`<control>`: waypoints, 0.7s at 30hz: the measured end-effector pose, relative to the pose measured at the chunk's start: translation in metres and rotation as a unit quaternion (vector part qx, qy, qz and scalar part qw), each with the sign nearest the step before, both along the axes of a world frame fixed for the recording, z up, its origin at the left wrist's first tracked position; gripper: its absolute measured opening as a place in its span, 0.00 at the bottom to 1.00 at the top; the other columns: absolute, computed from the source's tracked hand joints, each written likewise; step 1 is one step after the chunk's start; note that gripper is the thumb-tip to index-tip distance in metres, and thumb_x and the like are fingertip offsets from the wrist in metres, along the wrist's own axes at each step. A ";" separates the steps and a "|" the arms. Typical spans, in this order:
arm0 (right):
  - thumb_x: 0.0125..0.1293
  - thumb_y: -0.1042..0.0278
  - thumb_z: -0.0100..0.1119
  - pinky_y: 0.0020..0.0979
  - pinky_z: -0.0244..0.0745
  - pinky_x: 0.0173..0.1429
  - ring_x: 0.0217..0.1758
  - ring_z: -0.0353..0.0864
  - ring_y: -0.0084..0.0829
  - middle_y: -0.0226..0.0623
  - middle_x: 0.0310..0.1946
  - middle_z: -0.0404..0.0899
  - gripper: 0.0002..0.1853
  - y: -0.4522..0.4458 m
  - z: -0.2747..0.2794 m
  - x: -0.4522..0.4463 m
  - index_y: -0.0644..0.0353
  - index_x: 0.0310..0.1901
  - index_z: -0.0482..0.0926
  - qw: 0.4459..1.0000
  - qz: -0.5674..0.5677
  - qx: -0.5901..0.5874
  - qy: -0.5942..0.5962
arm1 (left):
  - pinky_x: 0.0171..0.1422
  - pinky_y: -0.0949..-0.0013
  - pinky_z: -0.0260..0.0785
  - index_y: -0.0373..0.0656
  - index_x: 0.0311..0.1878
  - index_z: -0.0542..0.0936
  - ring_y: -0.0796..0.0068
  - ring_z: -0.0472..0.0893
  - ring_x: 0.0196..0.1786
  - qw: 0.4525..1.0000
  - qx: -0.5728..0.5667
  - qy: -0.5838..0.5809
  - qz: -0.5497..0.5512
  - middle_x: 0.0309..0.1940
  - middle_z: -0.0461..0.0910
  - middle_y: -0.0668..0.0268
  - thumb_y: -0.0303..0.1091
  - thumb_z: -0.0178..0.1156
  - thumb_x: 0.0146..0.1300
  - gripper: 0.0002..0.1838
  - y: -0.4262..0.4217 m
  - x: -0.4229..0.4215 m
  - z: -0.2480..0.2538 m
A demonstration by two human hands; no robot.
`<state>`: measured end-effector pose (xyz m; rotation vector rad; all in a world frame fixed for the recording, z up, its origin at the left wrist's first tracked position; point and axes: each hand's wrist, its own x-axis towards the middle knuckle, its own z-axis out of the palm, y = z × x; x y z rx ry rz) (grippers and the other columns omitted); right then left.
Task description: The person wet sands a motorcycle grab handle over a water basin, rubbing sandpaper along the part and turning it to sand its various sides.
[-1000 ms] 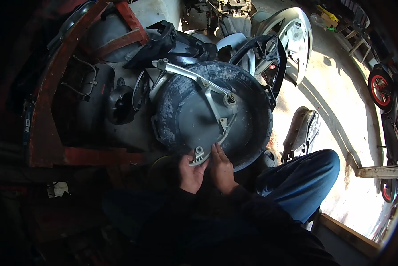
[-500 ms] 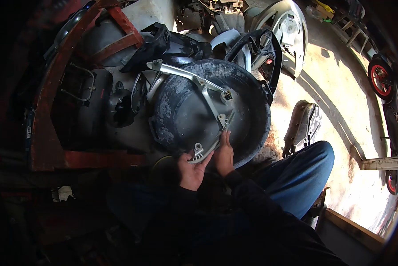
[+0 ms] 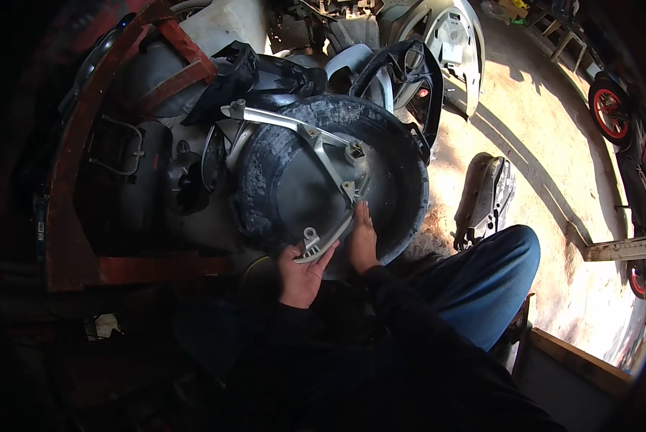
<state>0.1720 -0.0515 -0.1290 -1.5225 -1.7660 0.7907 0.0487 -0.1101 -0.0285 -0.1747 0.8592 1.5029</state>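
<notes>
A silver metal bracket (image 3: 329,163) with several arms lies across a round black basin (image 3: 404,155), its upper left end reaching past the rim. The basin holds greyish liquid or has a grey bottom; I cannot tell which. My left hand (image 3: 301,277) is wrapped round the lower end of the bracket, thumb on one side and fingers on the other, by a slotted lug. Close by on the right, my right hand (image 3: 363,241) lies against the bracket's curved lower arm, its fingers stretched out and close together.
A rusty red frame (image 3: 74,187) stands at the left, beside a dark cylinder (image 3: 146,173). Dark plastic panels (image 3: 287,78) and a pale fairing (image 3: 456,43) lie behind the basin. Another part (image 3: 492,194) is on the floor at the right, near a red-rimmed wheel (image 3: 609,115).
My right hand has slid up along the bracket's arm, away from my left hand, which keeps its hold. The whole view has shifted, so the basin and bracket appear further left.
</notes>
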 end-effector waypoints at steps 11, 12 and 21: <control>0.55 0.80 0.58 0.47 0.63 0.72 0.69 0.67 0.57 0.61 0.68 0.66 0.36 -0.025 0.024 -0.007 0.75 0.69 0.63 0.993 0.037 0.099 -0.055 | 0.75 0.46 0.66 0.23 0.52 0.73 0.32 0.72 0.65 0.999 -0.005 0.046 -0.028 0.55 0.75 0.42 0.36 0.50 0.58 0.24 -0.005 -0.004 -0.001; 0.55 0.80 0.59 0.46 0.64 0.72 0.68 0.68 0.57 0.62 0.68 0.66 0.37 -0.037 0.026 -0.012 0.76 0.68 0.63 0.990 0.039 0.125 -0.048 | 0.74 0.47 0.67 0.25 0.51 0.74 0.35 0.73 0.64 0.999 -0.012 0.034 -0.017 0.55 0.76 0.44 0.36 0.49 0.59 0.23 -0.005 -0.008 -0.007; 0.61 0.83 0.51 0.47 0.64 0.73 0.72 0.67 0.58 0.64 0.68 0.65 0.32 -0.049 0.023 -0.016 0.78 0.69 0.61 0.993 0.032 0.115 0.018 | 0.71 0.51 0.69 0.32 0.50 0.76 0.50 0.78 0.60 0.999 -0.029 0.026 -0.021 0.52 0.79 0.51 0.35 0.48 0.62 0.19 -0.003 -0.018 -0.016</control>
